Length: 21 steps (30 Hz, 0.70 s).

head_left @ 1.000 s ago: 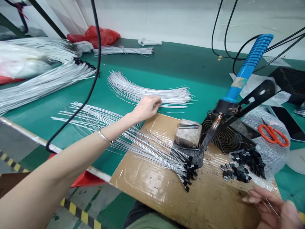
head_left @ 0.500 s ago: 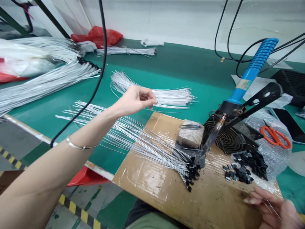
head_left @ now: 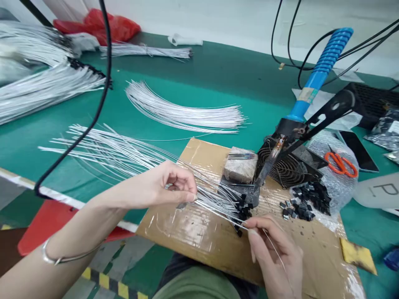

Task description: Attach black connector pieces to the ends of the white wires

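My left hand (head_left: 177, 187) is closed in a pinch on a white wire (head_left: 218, 214), above the cardboard. The wire's other end runs to my right hand (head_left: 274, 253), where thumb and forefinger pinch it. A thin silvery strand (head_left: 276, 251), which looks like solder wire, also passes through my right hand. Under the held wire lies a loose bundle of white wires (head_left: 149, 151) with black connectors (head_left: 245, 207) on their near ends. Beyond it, a curved bundle of white wires (head_left: 187, 112) rests on the green mat.
A soldering iron with blue handle (head_left: 332, 54) leans above a black fan (head_left: 280, 166) and a sponge-like block (head_left: 240, 170). Loose black connectors (head_left: 311, 197), orange scissors (head_left: 341, 164) and a yellow pad (head_left: 358, 255) lie right. A black cable (head_left: 107, 62) hangs at left.
My left hand has come from the far wire bundle down toward the cardboard, with a wire. My right hand has moved left and now pinches that wire's end. The view has shifted.
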Each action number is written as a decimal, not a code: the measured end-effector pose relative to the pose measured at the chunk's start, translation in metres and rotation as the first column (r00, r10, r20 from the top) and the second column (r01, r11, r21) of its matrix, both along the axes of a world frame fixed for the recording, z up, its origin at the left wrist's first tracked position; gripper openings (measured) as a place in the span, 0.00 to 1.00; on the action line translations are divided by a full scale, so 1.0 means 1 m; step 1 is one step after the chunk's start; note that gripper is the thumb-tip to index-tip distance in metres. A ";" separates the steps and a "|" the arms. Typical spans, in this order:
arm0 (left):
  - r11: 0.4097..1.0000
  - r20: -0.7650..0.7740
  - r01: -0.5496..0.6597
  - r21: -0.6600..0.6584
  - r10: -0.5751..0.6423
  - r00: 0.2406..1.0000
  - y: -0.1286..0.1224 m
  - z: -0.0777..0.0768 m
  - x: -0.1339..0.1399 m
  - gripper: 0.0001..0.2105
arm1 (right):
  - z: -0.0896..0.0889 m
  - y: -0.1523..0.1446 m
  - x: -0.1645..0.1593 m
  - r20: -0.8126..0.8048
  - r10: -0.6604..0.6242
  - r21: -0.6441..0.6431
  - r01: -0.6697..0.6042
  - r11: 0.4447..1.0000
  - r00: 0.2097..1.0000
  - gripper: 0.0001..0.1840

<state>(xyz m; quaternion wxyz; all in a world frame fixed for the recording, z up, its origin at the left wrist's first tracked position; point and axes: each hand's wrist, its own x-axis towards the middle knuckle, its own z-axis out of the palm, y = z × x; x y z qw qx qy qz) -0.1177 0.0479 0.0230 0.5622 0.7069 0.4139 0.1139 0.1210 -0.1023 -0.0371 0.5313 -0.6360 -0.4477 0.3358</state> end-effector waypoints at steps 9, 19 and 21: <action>0.992 0.093 -0.116 -0.045 0.120 0.988 -0.010 -0.014 0.001 0.10 | -0.007 0.002 -0.006 -0.128 -0.092 -0.037 0.088 0.995 0.987 0.13; 0.993 0.041 -0.069 -0.093 0.073 0.996 -0.013 -0.011 0.002 0.09 | -0.006 0.002 -0.009 -0.233 -0.111 -0.113 0.087 0.990 0.966 0.15; 0.996 0.017 -0.049 -0.079 0.051 0.999 -0.015 -0.010 0.001 0.10 | -0.007 0.002 -0.008 -0.180 -0.084 -0.075 0.071 0.995 0.980 0.16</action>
